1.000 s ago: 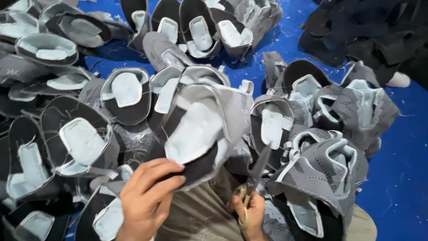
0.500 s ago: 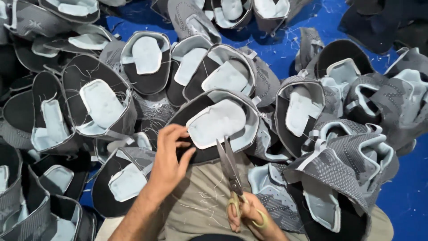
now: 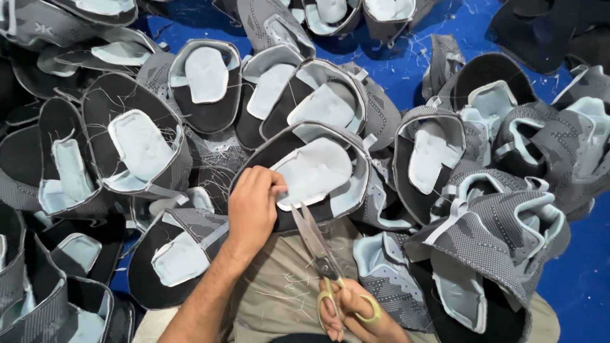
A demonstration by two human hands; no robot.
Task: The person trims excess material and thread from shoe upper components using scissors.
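Left hand (image 3: 253, 206) pinches the shoe upper (image 3: 311, 174); right hand (image 3: 356, 314) grips scissors (image 3: 318, 244), whose blades could nick its pale lining or the fingers.

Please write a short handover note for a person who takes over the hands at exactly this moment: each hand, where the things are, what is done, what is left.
Left hand: pinches the edge of the pale foam lining of one shoe upper resting on the lap.
Right hand: fingers in the yellow handles of the scissors, blades apart, tips at the lining edge beside the left fingers.
Around: many similar grey and black uppers lie piled on the blue floor.
Done: thread scraps lie on the trousers. I cannot tell which uppers are trimmed.
Left: the cut on this upper looks unfinished.
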